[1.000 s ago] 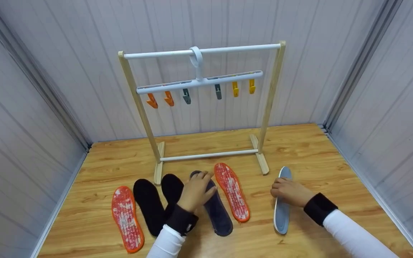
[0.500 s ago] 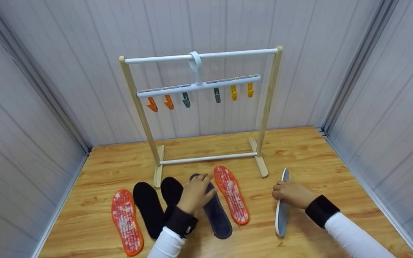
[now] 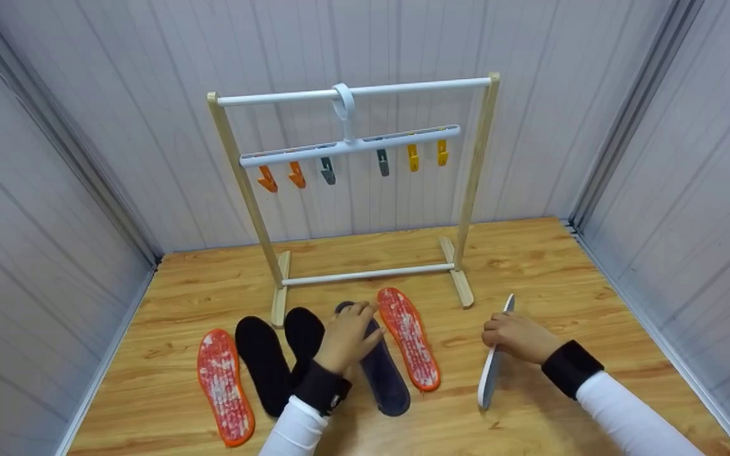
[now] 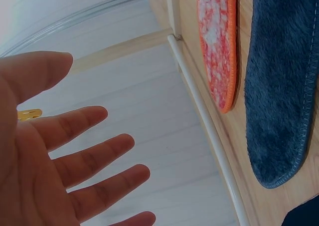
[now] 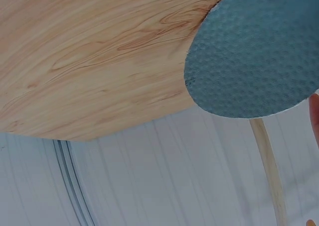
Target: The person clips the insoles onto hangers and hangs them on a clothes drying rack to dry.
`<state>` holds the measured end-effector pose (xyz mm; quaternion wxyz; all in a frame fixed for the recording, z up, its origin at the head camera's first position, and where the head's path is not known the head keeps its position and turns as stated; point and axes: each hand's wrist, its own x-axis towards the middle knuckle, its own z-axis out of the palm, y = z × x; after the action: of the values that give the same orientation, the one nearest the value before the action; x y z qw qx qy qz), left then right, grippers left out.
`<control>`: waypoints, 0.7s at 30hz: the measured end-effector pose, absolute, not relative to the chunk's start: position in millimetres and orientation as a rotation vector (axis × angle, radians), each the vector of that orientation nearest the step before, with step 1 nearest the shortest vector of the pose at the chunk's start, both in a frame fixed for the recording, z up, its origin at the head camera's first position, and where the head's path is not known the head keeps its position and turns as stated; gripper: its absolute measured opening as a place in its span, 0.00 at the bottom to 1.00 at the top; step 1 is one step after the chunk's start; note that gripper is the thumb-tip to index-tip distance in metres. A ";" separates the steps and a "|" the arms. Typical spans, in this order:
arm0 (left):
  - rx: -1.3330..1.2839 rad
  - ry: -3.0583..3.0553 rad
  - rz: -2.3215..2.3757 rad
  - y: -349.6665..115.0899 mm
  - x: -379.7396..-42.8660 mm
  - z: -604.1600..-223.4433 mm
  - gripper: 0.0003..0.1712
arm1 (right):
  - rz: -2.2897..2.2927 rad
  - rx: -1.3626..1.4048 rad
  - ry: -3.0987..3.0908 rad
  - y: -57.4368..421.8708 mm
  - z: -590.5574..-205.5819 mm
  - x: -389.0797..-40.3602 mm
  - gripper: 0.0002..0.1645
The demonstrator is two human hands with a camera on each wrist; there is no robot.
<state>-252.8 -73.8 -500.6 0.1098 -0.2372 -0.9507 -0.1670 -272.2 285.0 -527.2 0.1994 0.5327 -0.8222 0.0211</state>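
My right hand (image 3: 520,337) grips a grey-blue insole (image 3: 488,377) with a white edge, tipped up steeply at the right. In the right wrist view the dimpled face of this insole (image 5: 254,56) fills the upper right; little of the hand shows there. Over a dark navy insole (image 3: 385,380) hovers my left hand (image 3: 346,339), its fingers spread and holding nothing. The left wrist view shows those fingers (image 4: 94,158) apart from the fuzzy navy insole (image 4: 281,86). A red-and-white insole (image 3: 410,339) with an orange rim lies just right of the navy one.
Two black insoles (image 3: 263,364) and another red-and-white insole (image 3: 224,386) lie at the left. Behind them stands a wooden rack (image 3: 476,190) with white bars. From its top bar hangs a white hanger (image 3: 349,147) with several orange, grey and yellow clips (image 3: 413,158). Panelled walls enclose the table.
My right hand has turned the grey-blue insole from showing its broad face to standing nearly edge-on, its near end shifting slightly left. The left hand has stayed in place.
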 end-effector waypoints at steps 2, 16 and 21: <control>-0.702 -2.789 -0.482 -73.9 -252.5 -501.7 0.26 | 0.066 1.487 -2.308 284.4 -527.5 -271.7 0.18; -0.679 -2.812 -0.489 -72.2 -255.4 -504.0 0.27 | 0.293 1.500 -2.300 281.9 -532.0 -275.9 0.14; -0.682 -2.810 -0.503 -71.5 -256.5 -506.1 0.27 | 0.374 1.499 -2.296 279.5 -528.1 -276.0 0.13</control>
<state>-256.5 -71.5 -506.1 0.1032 -0.2311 -0.9523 -0.1705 -276.0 279.5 -528.1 0.1858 0.5323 -0.8152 0.1328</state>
